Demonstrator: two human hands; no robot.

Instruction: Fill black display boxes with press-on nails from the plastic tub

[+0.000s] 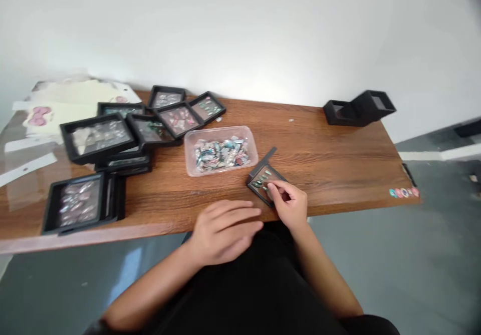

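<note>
A small black frame box [254,177] lies tilted near the table's front edge, its narrow flap raised behind it. Several green nail-shaped pieces [263,177] sit inside it. My right hand [291,204] reaches over the box's right side, thumb and forefinger pinched at the pieces; what is between the fingertips is too small to make out. My left hand [227,230] hovers at the table edge, just left of the box, fingers stretched out and holding nothing. Behind it stands a clear plastic tub [191,160] full of blue, pink and clear pieces.
Black frame boxes [98,137] with similar pieces are stacked on the left and back left. Papers and clear bags [67,105] lie at the far left. Black empty boxes [347,112] stand at the back right. Round stickers [404,193] mark the right front edge.
</note>
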